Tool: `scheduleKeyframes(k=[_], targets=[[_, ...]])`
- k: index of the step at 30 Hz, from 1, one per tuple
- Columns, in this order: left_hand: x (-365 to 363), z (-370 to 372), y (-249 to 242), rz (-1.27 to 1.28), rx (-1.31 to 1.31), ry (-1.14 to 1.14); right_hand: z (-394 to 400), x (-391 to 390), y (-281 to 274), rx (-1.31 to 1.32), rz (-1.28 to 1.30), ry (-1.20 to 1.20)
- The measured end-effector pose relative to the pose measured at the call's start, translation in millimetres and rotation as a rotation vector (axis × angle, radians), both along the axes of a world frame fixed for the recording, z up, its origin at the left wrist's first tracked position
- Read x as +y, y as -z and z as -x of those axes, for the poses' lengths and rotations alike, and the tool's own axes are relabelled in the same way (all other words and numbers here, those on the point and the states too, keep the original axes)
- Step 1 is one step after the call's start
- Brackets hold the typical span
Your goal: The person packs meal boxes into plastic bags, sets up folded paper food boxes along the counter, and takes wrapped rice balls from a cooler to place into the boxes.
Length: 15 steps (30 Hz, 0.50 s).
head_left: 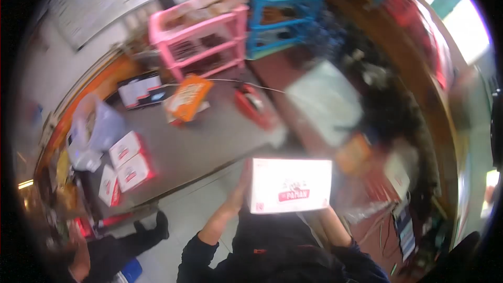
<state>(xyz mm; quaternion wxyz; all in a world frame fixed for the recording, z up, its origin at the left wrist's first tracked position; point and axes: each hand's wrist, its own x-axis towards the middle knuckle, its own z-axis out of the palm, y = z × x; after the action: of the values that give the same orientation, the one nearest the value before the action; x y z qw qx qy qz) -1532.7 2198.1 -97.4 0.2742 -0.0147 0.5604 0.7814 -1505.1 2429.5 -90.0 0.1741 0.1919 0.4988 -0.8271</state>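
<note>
White box (291,184) up in hand beside the desk (173,139)

The grey desk is the largest thing, with a red-brown surface (372,230) along its right. A written-on board (105,0) is on the wall. A pink rack (201,28) and a blue rack (285,0) stand side by side at the back. Another person's legs (118,251) show at lower left. A pale sheet (325,99) lies right of the desk and a plastic bag (94,131) sits at its left. The white box is in front of the wearer's body, printed face to the camera. Near the bag are three small boxes (132,172); an orange pack (189,97) and a blurred red item (253,107) lie farther back. The left hand (242,187) holds the box's left side, fingers against it; the right hand (327,213) is at the lower right corner, fingers hidden, so I cannot tell their spread
</note>
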Motion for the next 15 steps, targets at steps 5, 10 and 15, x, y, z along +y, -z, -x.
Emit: scheduleKeyframes(k=[5,10,15], targets=[[168.1,-28.6,-39.5,-0.236,0.19,0.407,-132.9,133.7,-41.4,-0.009,-0.109,0.443],[318.1,-58.8,-26.5,-0.237,0.076,0.696,-212.0,227.6,-40.8,-0.005,-0.162,0.76],[355.5,-43.5,16.9,-0.141,-0.309,0.661,-210.8,253.3,-2.4,-0.151,-0.058,0.883]])
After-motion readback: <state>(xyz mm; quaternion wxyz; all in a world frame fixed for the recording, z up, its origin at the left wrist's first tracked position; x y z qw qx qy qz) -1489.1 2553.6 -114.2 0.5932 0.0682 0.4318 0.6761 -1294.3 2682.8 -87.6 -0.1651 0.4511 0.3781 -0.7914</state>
